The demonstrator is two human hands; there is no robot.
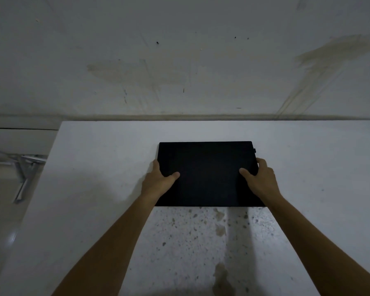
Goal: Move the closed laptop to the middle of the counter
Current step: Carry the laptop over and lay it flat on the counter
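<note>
Both the left hand [158, 178] and the right hand [260, 178] clamp the flat, closed black laptop [207, 174] by its side edges, thumbs on the lid, over the pale speckled stone desk [94, 167], so the carrying step looks underway and next probably comes setting it level mid-desk.

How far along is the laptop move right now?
Done: the closed laptop is gripped at both side edges, left hand and right hand, thumbs on the lid. In hand: positioning it over the counter. Left: confirming it is centred and letting go; whether it rests flat is unclear.
</note>
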